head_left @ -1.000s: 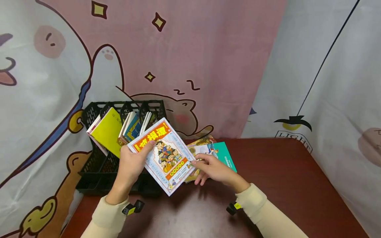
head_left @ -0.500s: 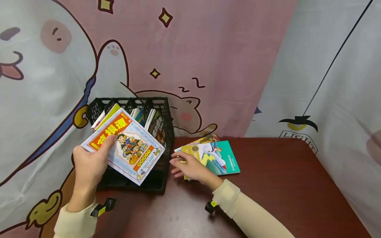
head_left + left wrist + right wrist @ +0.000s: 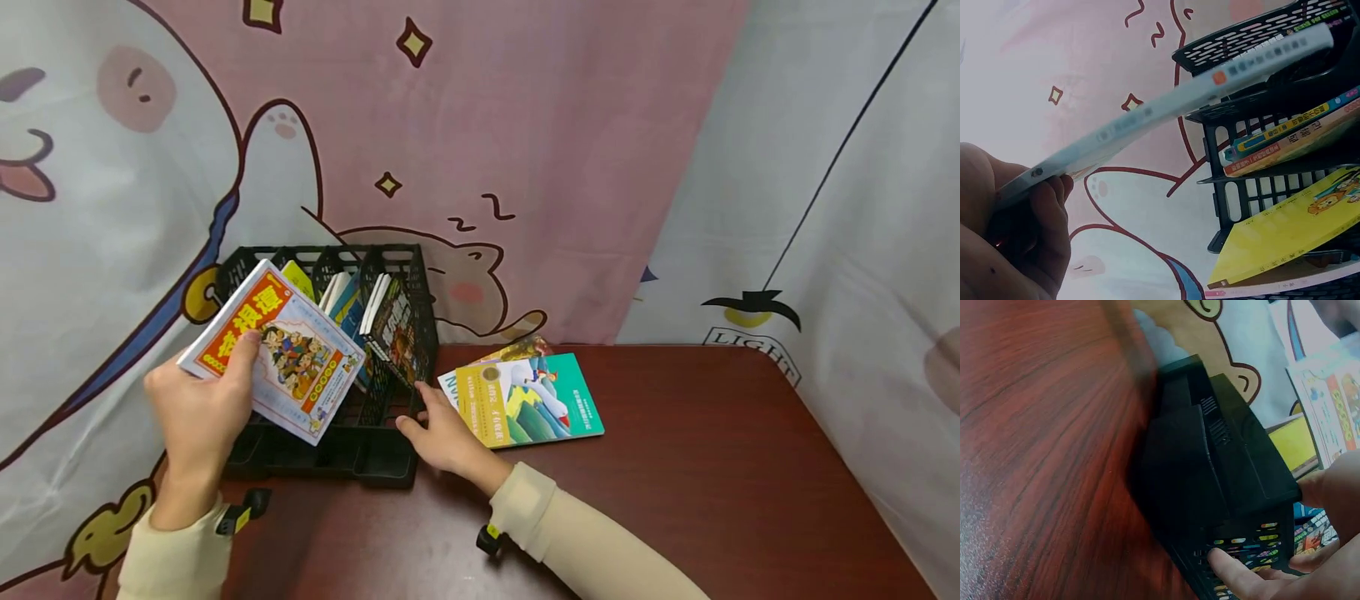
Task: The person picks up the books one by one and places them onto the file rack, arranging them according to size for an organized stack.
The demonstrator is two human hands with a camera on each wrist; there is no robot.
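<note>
My left hand (image 3: 202, 408) grips a white-bordered picture book (image 3: 292, 367) with a red title panel, the thumb across its cover. It holds the book tilted, in front of the left part of a black divided book rack (image 3: 315, 454). In the left wrist view the book's pale spine (image 3: 1166, 112) faces the camera. My right hand (image 3: 450, 433) holds the front right side of the rack; in the right wrist view a fingertip (image 3: 1219, 559) lies against the slotted side wall. Inside the rack stand a yellow book (image 3: 1285, 231), a blue book (image 3: 347, 307) and a dark-covered book (image 3: 397, 329).
To the right of the rack, a small pile of books lies on the red-brown table (image 3: 675, 467), a green-and-yellow book (image 3: 532, 400) on top. A printed cloth (image 3: 555, 167) hangs behind the table.
My left hand has carried the picture book leftward, to the rack's left part. The right hand has let go of the book and moved left onto the rack's side.
</note>
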